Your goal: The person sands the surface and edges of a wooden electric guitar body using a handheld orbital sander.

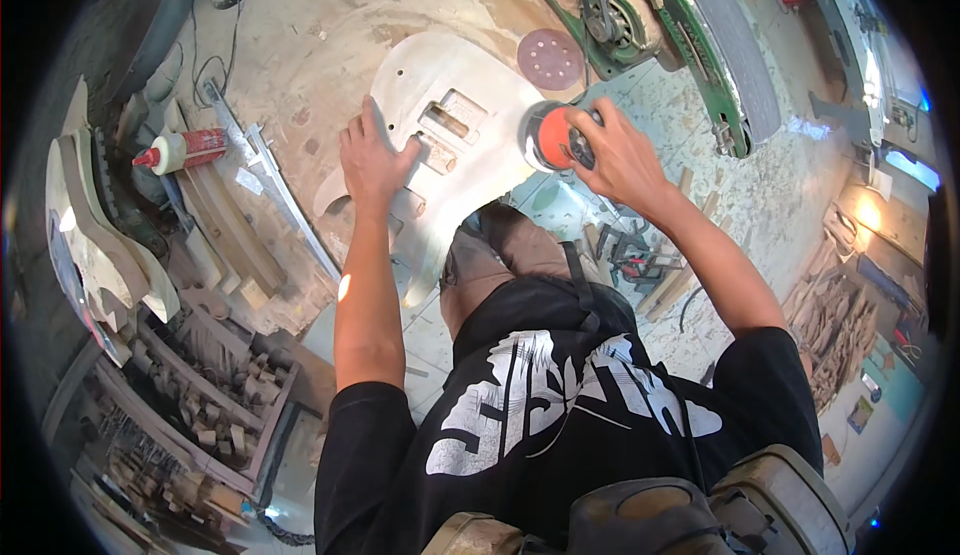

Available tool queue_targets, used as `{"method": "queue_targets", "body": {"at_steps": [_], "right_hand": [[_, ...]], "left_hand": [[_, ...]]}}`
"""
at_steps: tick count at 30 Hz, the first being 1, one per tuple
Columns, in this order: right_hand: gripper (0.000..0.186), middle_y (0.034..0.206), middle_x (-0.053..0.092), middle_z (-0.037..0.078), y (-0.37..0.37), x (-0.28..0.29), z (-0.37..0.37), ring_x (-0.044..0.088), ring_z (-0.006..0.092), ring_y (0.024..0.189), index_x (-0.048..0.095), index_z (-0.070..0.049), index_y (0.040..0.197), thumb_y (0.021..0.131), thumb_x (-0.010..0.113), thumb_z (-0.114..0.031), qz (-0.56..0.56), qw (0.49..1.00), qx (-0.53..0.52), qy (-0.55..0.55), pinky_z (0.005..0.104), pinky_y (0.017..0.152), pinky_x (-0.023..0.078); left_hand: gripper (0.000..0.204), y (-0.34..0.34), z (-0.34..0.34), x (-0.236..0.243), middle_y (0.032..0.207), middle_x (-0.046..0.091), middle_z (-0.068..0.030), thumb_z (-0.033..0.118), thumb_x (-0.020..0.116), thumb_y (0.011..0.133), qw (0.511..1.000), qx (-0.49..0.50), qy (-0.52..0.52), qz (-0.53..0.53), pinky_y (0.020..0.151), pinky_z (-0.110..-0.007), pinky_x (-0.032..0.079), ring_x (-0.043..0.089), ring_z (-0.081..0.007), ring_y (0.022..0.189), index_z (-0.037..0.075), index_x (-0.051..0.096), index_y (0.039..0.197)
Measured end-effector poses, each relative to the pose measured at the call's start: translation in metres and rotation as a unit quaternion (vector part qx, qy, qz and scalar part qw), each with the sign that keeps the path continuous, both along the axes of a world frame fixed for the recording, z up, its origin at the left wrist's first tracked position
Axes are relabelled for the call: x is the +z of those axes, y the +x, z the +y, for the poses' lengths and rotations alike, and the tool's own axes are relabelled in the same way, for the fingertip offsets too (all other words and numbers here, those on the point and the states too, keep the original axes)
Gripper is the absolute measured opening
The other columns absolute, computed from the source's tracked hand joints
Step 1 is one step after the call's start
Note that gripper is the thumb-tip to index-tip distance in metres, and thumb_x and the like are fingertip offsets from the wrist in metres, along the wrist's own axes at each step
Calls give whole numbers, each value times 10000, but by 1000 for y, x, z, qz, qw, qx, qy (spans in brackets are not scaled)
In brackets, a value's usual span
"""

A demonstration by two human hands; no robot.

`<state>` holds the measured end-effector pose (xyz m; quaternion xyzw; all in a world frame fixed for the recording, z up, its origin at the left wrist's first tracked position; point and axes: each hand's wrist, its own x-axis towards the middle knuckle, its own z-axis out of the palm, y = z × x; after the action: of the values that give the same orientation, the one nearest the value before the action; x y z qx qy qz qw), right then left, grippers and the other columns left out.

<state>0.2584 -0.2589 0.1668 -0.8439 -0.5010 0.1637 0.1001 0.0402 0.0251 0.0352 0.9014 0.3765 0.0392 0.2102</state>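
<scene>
A rack of wood offcuts (225, 385) fills the workshop's left side; next comes a scuffed, dusty tan workbench (310, 15), then a pale, littered floor (690, 120), and at far right a glowing lamp (868, 213). Counting across: one red-and-white bottle (190, 150), one pale guitar body (500, 155) with at least two rectangular cutouts, one orange sander (553, 138), one round perforated sanding disc (551, 59), one green belt machine (715, 95). The guitar body lies between the hands: the left hand (375, 155), thumb spread wide from the fingers, rests on its left part; the right hand (620, 155), wrapped around the sander, is just beyond its right edge.
</scene>
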Motion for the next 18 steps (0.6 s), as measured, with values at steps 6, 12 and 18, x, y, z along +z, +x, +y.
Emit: {"method": "queue_targets", "body": {"at_steps": [6, 12, 18], "right_hand": [[682, 1233, 518, 181, -5, -1, 9, 660, 441, 1100, 545, -188, 1401, 794, 856, -156, 7, 1000, 27, -11, 555, 805, 599], [666, 1227, 520, 194, 3, 3, -18, 663, 456, 1097, 549, -189, 1407, 815, 853, -168, 24, 999, -25, -38, 561, 804, 593], [630, 1244, 529, 196, 12, 7, 19, 668, 454, 1097, 552, -193, 1404, 843, 838, -183, -5, 1000, -11, -12, 555, 794, 600]], "left_hand": [[1078, -3, 3, -1, 1374, 601, -236, 470, 778, 757, 1000, -2, -8, -2, 1116, -492, 455, 541, -419, 1255, 36, 371, 1656], [1049, 2, -1, -1, 1373, 599, -236, 444, 790, 770, 1000, 3, 3, -3, 1120, -501, 459, 540, -421, 1268, 40, 385, 1649], [1058, 0, 1, -2, 1382, 592, -245, 451, 789, 772, 1000, -1, -4, -3, 1127, -502, 455, 539, -428, 1269, 44, 376, 1657]]}}
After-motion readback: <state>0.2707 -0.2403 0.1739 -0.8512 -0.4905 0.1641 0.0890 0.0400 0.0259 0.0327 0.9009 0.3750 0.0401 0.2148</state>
